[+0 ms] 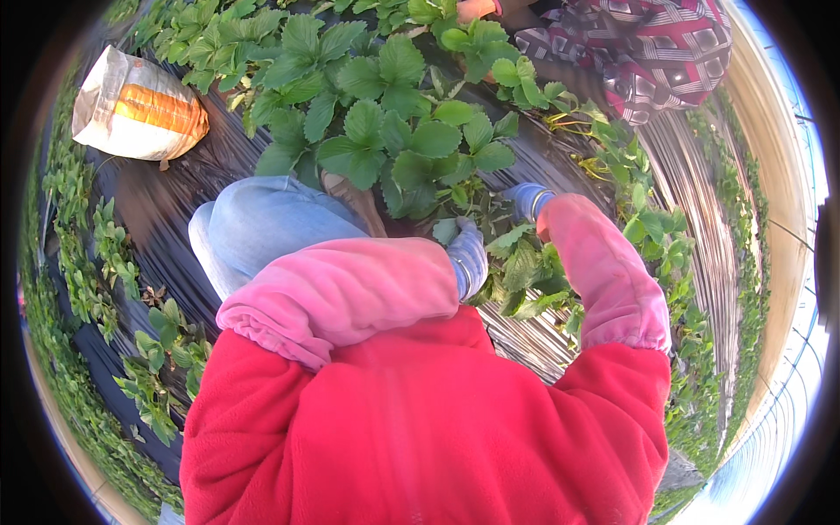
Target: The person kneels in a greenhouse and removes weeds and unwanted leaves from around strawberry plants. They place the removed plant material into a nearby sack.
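Note:
My left hand (468, 256), in a blue knitted glove, is at the lower edge of a leafy strawberry plant (410, 144). A single leaf (445, 231) shows right beside its fingers; whether they grip it is unclear. To the right, my right hand (525, 199), gloved the same way, reaches into the foliage with its fingertips partly hidden by stems and leaves. Between and below the two hands hang drooping strawberry leaves (522, 266). Pink sleeve covers (367, 289) wrap both my forearms.
A white and orange woven sack (147, 108) stands upper left on black plastic mulch film (197, 164). Another person in a patterned garment (630, 52) works at upper right, one hand (476, 9) among the leaves. More strawberry rows (679, 262) line both sides. My bent knee (275, 210) is left.

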Tool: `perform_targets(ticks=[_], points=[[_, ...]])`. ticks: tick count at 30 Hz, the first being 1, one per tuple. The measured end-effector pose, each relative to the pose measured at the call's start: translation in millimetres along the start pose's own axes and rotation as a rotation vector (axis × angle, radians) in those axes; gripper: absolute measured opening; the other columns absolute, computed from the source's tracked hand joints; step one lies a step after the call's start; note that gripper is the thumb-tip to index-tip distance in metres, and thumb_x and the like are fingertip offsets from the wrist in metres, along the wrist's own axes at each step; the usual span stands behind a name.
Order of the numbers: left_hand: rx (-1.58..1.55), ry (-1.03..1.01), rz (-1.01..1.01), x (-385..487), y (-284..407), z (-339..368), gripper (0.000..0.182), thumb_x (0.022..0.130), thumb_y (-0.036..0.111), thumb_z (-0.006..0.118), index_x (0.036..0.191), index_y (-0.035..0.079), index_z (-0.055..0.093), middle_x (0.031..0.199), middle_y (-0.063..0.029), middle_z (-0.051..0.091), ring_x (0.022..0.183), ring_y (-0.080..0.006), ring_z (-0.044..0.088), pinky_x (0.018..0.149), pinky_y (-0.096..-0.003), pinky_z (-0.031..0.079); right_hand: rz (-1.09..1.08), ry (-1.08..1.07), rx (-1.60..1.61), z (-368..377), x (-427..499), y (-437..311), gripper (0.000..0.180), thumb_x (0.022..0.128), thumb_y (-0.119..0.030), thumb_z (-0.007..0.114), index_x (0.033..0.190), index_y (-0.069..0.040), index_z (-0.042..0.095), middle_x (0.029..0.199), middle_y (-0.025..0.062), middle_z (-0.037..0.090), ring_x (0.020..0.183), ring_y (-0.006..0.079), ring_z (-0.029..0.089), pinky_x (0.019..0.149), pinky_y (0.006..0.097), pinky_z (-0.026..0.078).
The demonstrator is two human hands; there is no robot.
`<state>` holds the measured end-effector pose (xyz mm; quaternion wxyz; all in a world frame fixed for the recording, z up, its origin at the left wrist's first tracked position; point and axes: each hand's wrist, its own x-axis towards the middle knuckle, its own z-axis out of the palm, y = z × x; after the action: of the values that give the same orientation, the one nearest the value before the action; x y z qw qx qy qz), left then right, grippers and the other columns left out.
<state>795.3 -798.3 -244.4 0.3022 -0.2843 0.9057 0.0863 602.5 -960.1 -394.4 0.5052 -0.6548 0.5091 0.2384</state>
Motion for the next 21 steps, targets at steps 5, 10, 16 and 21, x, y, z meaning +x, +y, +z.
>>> perform_targets(ticks=[5, 10, 16, 21], points=[[-0.035, -0.022, 0.093, 1, -5, 0, 0.035, 0.080, 0.025, 0.058, 0.110, 0.008, 0.063, 0.113, -0.0140, 0.060, 0.107, -0.0350, 0.053, 0.084, -0.0642, 0.035, -0.014, 0.631, 0.370, 43, -51, 62, 0.027, 0.082, -0.020, 0.058, 0.103, -0.004, 0.063, 0.086, 0.0074, 0.067, 0.073, 0.0243, 0.062, 0.069, 0.0341, 0.049], [-0.198, 0.039, 0.004, 0, -24, -7, 0.033, 0.075, 0.030, 0.060, 0.103, 0.013, 0.065, 0.093, -0.0064, 0.066, 0.091, -0.0268, 0.060, 0.076, -0.0501, 0.041, -0.172, 0.985, 0.982, 108, -6, 176, 0.032, 0.085, -0.022, 0.054, 0.113, -0.007, 0.056, 0.092, 0.0082, 0.064, 0.080, 0.0252, 0.060, 0.066, 0.0423, 0.049], [-1.021, 0.464, -0.262, -6, -101, -13, 0.036, 0.079, 0.037, 0.060, 0.101, 0.008, 0.063, 0.092, -0.0144, 0.064, 0.090, -0.0283, 0.061, 0.079, -0.0384, 0.046, -0.001, 1.199, 1.340, 56, -41, 147, 0.028, 0.085, -0.031, 0.058, 0.099, -0.006, 0.056, 0.076, 0.0073, 0.062, 0.059, 0.0174, 0.054, 0.047, 0.0326, 0.044], [-1.598, 0.836, -0.144, -6, -114, -32, 0.035, 0.080, 0.026, 0.068, 0.107, 0.004, 0.061, 0.098, -0.0112, 0.064, 0.094, -0.0179, 0.059, 0.085, -0.0308, 0.045, 0.008, 1.101, 1.201, -58, -214, 7, 0.032, 0.082, -0.038, 0.065, 0.081, -0.006, 0.058, 0.056, 0.0040, 0.057, 0.038, 0.0095, 0.047, 0.031, 0.0215, 0.034]])
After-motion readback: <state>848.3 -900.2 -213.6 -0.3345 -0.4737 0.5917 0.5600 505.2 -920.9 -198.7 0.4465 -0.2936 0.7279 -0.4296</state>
